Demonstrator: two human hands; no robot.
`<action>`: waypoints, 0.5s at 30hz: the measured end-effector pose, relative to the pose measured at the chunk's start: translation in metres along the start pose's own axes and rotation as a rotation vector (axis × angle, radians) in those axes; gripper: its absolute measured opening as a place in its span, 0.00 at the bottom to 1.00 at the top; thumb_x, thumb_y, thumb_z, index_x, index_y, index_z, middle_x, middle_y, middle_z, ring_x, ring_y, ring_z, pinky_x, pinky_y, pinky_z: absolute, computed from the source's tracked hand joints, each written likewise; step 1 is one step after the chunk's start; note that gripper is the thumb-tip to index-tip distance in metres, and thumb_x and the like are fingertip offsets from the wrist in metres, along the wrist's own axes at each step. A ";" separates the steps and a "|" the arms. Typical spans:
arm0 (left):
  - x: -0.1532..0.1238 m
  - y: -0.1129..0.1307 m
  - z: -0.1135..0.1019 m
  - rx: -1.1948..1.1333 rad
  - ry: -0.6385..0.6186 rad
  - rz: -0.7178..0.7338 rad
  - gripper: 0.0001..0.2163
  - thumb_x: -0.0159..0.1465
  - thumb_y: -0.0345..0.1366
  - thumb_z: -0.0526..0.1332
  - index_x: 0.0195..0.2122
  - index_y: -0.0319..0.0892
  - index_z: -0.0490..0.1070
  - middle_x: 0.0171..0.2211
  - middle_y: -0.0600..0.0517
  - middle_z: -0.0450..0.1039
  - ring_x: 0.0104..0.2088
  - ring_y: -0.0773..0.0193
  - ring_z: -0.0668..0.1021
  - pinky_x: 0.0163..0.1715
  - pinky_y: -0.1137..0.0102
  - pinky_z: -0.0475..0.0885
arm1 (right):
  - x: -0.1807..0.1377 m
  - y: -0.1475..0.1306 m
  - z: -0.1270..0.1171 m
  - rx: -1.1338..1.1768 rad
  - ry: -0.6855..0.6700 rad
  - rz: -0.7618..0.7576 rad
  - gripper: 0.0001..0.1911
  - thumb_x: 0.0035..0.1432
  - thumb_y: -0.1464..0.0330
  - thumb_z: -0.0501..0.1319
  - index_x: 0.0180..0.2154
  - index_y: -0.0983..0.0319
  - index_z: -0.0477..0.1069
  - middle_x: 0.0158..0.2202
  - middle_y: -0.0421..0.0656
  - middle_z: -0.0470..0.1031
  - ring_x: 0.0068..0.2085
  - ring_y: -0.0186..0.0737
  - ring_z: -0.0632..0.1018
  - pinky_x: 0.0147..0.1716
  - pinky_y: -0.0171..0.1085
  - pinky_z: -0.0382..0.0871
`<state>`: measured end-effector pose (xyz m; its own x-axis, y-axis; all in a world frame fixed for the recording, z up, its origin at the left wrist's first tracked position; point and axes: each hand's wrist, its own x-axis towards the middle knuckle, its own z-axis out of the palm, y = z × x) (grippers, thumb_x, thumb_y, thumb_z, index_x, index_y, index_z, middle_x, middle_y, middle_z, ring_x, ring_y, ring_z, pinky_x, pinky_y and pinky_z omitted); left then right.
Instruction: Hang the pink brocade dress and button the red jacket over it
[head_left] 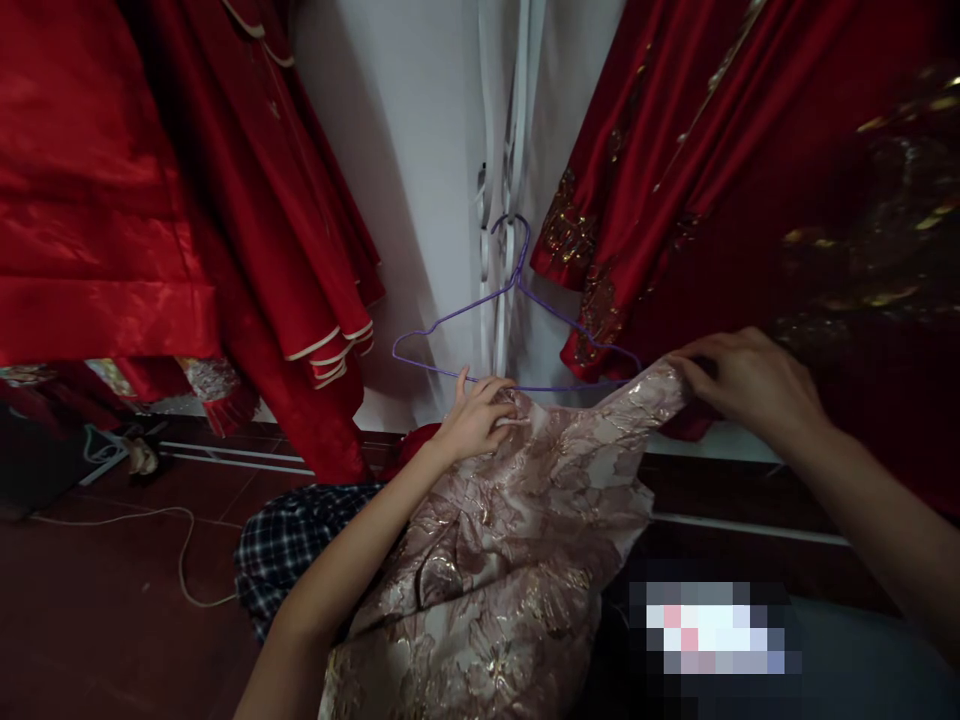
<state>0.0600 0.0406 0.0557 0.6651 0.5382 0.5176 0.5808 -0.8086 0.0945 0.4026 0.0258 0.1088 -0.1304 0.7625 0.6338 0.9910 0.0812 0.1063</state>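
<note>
- On my feed, the R hand [754,385] is grasping the upper right corner of a pale pink garment [517,540], pinched between thumb and fingers.
- My L hand [476,420] has fingers bent over the top edge of the same garment, also gripping it, approx. at the middle of this edge.
- The garment, w/ shiny gold pattern, spreads below both hands to the bottom edge of the view.
- A purple hanger [517,278] hangs by its hook from the white bars [517,100], just above the garment's top edge. Its R end is near the R hand; I can't tell if the cloth touches it.
- Red clothes hang on L side [259,230] and R side, the latter w/ gold trim.
- Lower L: checked cloth [292,545] beside the garment, & a pale cable [187,570] on the dark red floor [97,640].
</note>
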 end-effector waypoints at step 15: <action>0.003 0.001 0.001 -0.111 -0.003 -0.020 0.04 0.57 0.36 0.59 0.31 0.45 0.73 0.53 0.50 0.63 0.54 0.55 0.65 0.59 0.48 0.32 | 0.012 -0.012 0.000 0.037 0.050 0.023 0.14 0.57 0.61 0.53 0.36 0.62 0.74 0.39 0.47 0.75 0.40 0.45 0.70 0.40 0.40 0.59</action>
<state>0.0631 0.0420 0.0566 0.6554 0.5550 0.5123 0.5385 -0.8190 0.1984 0.3897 0.0340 0.1145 -0.1075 0.7318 0.6730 0.9941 0.0883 0.0628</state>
